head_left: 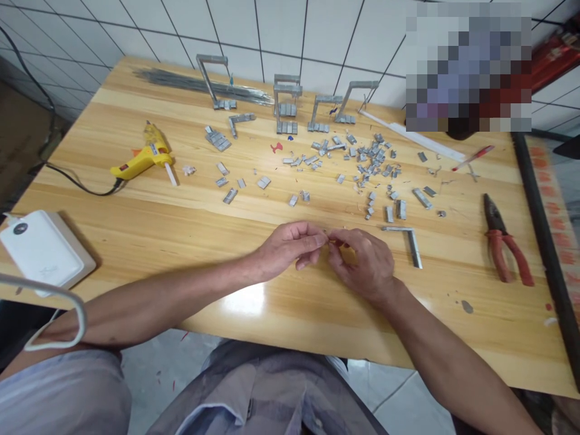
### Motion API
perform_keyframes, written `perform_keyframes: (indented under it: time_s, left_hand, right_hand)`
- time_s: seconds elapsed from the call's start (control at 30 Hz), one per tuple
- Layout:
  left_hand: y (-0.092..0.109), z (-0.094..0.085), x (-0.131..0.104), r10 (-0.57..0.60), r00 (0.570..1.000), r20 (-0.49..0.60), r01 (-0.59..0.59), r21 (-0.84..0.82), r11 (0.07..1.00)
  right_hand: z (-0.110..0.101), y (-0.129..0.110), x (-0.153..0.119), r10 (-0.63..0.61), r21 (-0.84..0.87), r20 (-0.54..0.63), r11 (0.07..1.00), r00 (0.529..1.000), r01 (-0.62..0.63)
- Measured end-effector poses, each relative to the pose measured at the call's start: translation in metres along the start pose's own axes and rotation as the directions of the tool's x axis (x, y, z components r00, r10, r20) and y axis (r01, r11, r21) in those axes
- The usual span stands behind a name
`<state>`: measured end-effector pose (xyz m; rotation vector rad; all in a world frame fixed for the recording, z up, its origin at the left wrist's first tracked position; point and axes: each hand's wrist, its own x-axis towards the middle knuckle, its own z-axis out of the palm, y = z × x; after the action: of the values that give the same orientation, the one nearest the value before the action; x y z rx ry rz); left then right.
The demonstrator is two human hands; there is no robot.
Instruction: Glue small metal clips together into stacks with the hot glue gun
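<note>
My left hand (296, 244) and my right hand (362, 260) meet fingertip to fingertip above the wooden table (181, 241), near its front middle. Both pinch something too small to make out between thumb and index finger. Just right of my right hand lies an L-shaped grey piece (413, 246). Beyond the hands are scattered many small grey pieces (374, 154). Farther back stand several grey angular frames on small bases, one (287, 103) in the middle and another (212, 84) to its left.
A yellow glue gun (147, 158) and a white power bank (45, 249) with a cable are on the left. Red-handled pliers (501, 244) lie on the right. Thin grey rods (194, 86) lie at the back near the tiled wall; a red pen (473, 157) is back right.
</note>
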<state>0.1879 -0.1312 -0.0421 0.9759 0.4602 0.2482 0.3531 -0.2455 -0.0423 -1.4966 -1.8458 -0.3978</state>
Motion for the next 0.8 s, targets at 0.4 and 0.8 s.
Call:
perform_keyframes:
  time_s: [0.4,0.8]
  left_hand:
    - [-0.0014,0.0002,-0.0012,0.006,1.000,0.000,-0.006,0.039,0.999]
    - [-0.0028,0.0001,-0.0012,0.007,1.000,-0.028,-0.005,0.064,0.998]
  right_hand:
    - [0.0000,-0.0026,0.0058,-0.048,-0.010,0.006,0.999,0.999,0.048]
    - [0.0034,-0.0040,0.0015,-0.056,-0.045,0.010,0.997,0.998,0.056]
